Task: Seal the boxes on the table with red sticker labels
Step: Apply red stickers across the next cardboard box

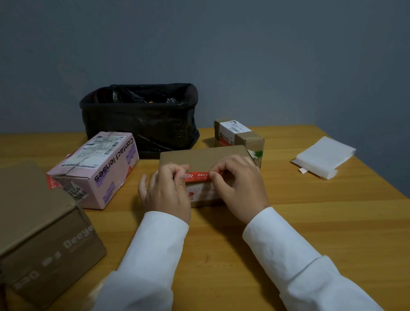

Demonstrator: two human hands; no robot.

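Head view: left hand (166,193) and right hand (238,184) each pinch an end of a red sticker label (198,176), held across the near top edge of a brown box (203,158) mid-table (308,220). Pink contact lenses box (98,167) sits to the left, large brown box (36,233) nearer left, small box (238,136) behind right, black bin (140,116) at back, white sheets (324,157) to the right.
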